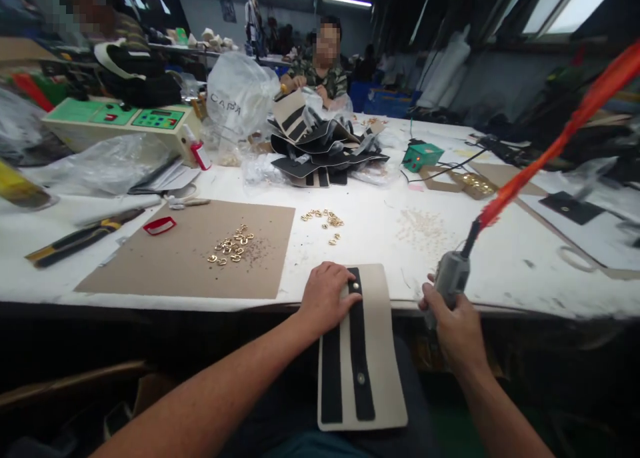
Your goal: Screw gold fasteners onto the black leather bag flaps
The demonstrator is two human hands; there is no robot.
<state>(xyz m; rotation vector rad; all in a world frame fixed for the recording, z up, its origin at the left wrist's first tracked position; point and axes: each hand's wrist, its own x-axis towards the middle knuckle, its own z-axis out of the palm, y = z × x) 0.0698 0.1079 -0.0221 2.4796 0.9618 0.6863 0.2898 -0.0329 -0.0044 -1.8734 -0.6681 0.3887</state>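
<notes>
Pinching striped panel (364,351), left hand (327,295) angled inward, right hand (457,325) wrapped around gray tool (453,275)

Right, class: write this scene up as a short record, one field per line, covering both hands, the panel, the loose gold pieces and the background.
Left hand: on the upper left of the beige panel, fingertips and thumb near a round metal fitting
Right hand: holding a grey tool with an orange cord
Panel: two black strips, lower end over the lap
Gold pieces: one cluster on the brown board, another on the white table
Background: a pile of black-and-beige panels, a person behind it
</notes>
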